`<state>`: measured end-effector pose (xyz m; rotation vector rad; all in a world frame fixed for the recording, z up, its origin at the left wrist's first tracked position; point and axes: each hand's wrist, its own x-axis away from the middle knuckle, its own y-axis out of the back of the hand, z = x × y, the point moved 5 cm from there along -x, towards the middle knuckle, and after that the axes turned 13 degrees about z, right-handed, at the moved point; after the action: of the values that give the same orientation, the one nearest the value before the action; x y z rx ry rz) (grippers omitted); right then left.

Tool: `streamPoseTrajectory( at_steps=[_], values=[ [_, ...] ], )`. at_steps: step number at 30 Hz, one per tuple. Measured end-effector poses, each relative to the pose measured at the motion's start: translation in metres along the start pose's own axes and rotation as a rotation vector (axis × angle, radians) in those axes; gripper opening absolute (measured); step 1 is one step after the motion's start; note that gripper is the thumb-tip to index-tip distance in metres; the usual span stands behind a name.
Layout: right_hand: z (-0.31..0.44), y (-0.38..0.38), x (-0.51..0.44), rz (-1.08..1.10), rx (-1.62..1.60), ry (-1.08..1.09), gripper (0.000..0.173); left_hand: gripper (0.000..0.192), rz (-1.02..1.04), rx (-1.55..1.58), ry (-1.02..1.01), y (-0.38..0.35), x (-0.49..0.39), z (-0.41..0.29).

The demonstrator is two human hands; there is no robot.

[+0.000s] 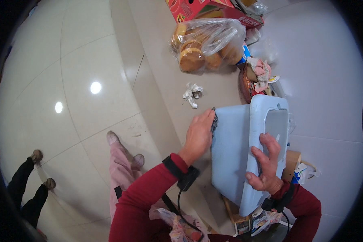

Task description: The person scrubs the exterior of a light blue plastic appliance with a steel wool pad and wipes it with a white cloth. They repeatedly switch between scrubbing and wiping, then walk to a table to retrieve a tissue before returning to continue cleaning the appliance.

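A light blue plastic bin (pixel 231 151) lies tipped on its side before me, its rim and open mouth turned to the right. My left hand (pixel 200 133) presses a dark, wiry scouring pad (pixel 214 122) flat against the bin's left end, and most of the pad is hidden beneath the fingers. Across the rim rests my right hand (pixel 264 166), steadying the bin with its fingers spread over the edge. Both wrists carry black straps with small cabled devices.
On the ledge (pixel 166 75) lie a crumpled white tissue (pixel 193 94) and a clear bag of round breads (pixel 205 48). Beyond stands a red carton (pixel 199 12). A bowl with a pink cloth (pixel 260 72) sits near the wall. Another person's legs (pixel 24 187) show on the tiled floor.
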<state>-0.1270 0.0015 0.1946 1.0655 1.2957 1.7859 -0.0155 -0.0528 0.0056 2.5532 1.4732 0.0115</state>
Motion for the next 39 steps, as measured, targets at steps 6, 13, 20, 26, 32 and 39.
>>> streamPoseTrajectory(
  at_steps=[6,13,20,26,32,39],
  values=[
    [-0.001,-0.001,-0.001,0.008,-0.019,-0.010,0.054,0.070,0.082,0.044,-0.029,-0.018,0.025,-0.003],
    [-0.002,0.000,0.000,0.004,-0.014,0.009,0.054,0.072,-0.073,0.030,-0.289,-0.006,0.015,-0.017],
    [-0.002,-0.001,0.001,0.004,-0.015,0.005,0.055,0.069,-0.003,0.086,-0.085,-0.005,0.007,-0.010],
    [-0.002,-0.001,-0.001,0.021,-0.005,0.001,0.055,0.071,0.195,0.057,-0.152,-0.013,0.009,-0.028],
    [-0.002,0.000,0.000,0.028,0.009,0.007,0.054,0.071,-0.091,0.053,-0.138,0.001,-0.008,-0.026],
    [-0.002,0.000,-0.002,0.009,0.000,0.002,0.055,0.068,0.312,0.052,-0.212,-0.035,0.072,-0.042]
  ],
)
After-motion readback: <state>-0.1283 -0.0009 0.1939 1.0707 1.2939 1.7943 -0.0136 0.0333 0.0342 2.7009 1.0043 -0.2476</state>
